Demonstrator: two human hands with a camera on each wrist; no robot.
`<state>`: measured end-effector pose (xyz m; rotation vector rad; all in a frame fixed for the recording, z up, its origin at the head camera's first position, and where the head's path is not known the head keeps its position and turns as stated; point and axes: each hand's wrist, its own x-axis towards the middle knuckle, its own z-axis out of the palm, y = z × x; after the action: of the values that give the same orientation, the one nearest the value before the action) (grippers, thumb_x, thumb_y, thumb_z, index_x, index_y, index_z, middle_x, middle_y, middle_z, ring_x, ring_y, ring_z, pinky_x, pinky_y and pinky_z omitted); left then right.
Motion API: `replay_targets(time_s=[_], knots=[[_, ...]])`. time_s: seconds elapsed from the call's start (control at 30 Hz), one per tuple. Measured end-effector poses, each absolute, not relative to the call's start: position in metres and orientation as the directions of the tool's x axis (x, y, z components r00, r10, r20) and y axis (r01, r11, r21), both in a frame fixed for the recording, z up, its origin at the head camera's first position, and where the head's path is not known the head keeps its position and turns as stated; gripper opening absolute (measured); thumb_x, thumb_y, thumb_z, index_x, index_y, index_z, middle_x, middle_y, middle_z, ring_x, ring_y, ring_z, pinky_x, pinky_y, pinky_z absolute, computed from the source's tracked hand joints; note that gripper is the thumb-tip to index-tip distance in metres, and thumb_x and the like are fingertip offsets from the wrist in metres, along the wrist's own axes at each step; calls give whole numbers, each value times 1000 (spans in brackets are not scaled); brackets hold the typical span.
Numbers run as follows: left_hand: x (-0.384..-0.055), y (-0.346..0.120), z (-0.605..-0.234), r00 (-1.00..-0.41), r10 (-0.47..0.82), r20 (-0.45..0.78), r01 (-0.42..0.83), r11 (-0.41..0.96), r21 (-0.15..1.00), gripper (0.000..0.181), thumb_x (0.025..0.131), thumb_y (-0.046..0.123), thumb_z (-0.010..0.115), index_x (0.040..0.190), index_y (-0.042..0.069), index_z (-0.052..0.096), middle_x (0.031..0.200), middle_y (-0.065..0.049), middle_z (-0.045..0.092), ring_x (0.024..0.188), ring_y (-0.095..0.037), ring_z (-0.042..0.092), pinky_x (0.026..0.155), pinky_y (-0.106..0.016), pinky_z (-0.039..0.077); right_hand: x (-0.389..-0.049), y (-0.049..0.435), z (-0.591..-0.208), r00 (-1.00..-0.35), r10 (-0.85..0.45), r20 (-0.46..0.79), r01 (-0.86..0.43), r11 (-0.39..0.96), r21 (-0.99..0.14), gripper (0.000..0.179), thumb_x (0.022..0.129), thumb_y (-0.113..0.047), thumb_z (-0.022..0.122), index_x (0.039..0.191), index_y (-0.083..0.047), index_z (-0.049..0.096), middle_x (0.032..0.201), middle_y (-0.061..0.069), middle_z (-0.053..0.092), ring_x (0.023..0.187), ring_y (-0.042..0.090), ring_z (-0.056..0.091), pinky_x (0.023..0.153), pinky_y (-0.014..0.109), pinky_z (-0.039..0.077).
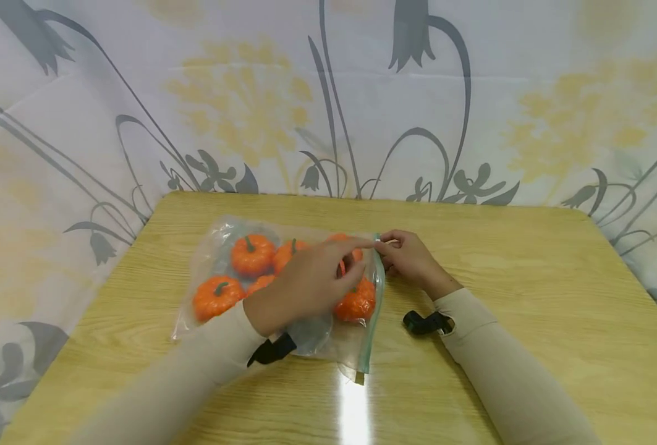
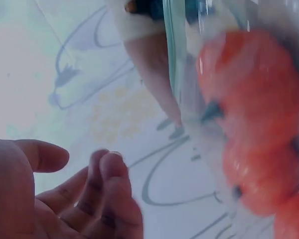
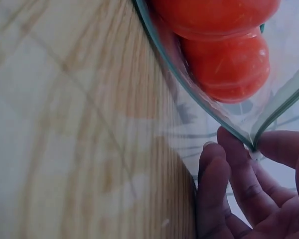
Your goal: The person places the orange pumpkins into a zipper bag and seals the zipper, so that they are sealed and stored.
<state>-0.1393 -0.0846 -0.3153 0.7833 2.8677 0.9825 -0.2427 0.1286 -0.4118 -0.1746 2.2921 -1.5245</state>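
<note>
A clear zip bag (image 1: 339, 347) lies flat on the table, holding several small orange pumpkins (image 1: 253, 256) with green stems. My right hand (image 1: 413, 258) pinches the far corner of its mouth between thumb and fingers. In the right wrist view, the two teal zip strips (image 3: 190, 93) spread apart from that pinched corner. My left hand (image 1: 314, 281), blurred, hovers over the bag, hiding some pumpkins, its fingers pointing toward the pinched corner. From the left wrist view, the left thumb and fingertips (image 2: 117, 167) are apart with nothing between them.
The wooden table (image 1: 539, 296) extends on both sides of the bag. Behind it hangs a flower-patterned cloth (image 1: 350, 111), which also comes down at the sides. Black straps (image 1: 428, 322) sit on both wrists.
</note>
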Motion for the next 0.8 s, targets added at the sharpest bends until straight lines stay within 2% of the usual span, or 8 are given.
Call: replay_targets(time_s=[0.1, 0.2, 0.33, 0.53, 0.63, 0.8], knots=[[-162, -81, -307, -880, 454, 135, 456, 734, 503, 40, 102, 27, 52, 141, 21, 57, 91, 6, 64, 69, -10, 57, 60, -26, 47, -241, 132, -413, -919, -295, -262, 140, 378, -915, 40, 102, -24, 55, 131, 4, 55, 82, -2, 72, 68, 10, 68, 66, 29, 59], [-183, -79, -305, -881, 457, 122, 466, 794, 392, 42, 102, 29, 52, 143, 20, 55, 109, -1, 65, 90, -17, 62, 79, -36, 52, -241, 133, -415, -918, -292, -270, 154, 364, -919, 42, 101, -26, 57, 130, 5, 56, 79, -4, 72, 68, 9, 68, 67, 29, 59], [-207, -71, -306, -895, 445, 37, 434, 846, 310, 43, 103, 32, 48, 145, 23, 53, 125, -2, 63, 113, -21, 60, 100, -50, 44, -239, 134, -415, -919, -285, -274, 167, 350, -922, 41, 101, -27, 58, 127, 5, 57, 79, -4, 70, 68, 9, 67, 67, 27, 58], [-229, -56, -317, -867, 482, -129, 436, 857, 276, 44, 105, 34, 46, 147, 21, 50, 149, -4, 51, 139, -28, 47, 110, -58, 38, -237, 135, -414, -921, -294, -255, 150, 337, -930, 39, 101, -27, 59, 121, 6, 62, 90, 0, 69, 70, 12, 68, 70, 29, 59], [-238, -54, -321, -860, 479, -174, 428, 865, 263, 46, 105, 33, 46, 149, 20, 47, 154, -5, 46, 143, -31, 42, 112, -59, 37, -237, 134, -411, -927, -296, -231, 124, 338, -933, 37, 100, -28, 60, 119, 5, 64, 92, 1, 68, 72, 13, 68, 72, 29, 59], [-249, -59, -324, -855, 458, -245, 376, 872, 314, 44, 106, 29, 46, 148, 18, 48, 153, -4, 48, 141, -30, 44, 113, -61, 33, -237, 132, -403, -924, -309, -224, 125, 310, -942, 36, 101, -28, 60, 119, 3, 64, 95, -1, 67, 75, 13, 67, 77, 29, 59]])
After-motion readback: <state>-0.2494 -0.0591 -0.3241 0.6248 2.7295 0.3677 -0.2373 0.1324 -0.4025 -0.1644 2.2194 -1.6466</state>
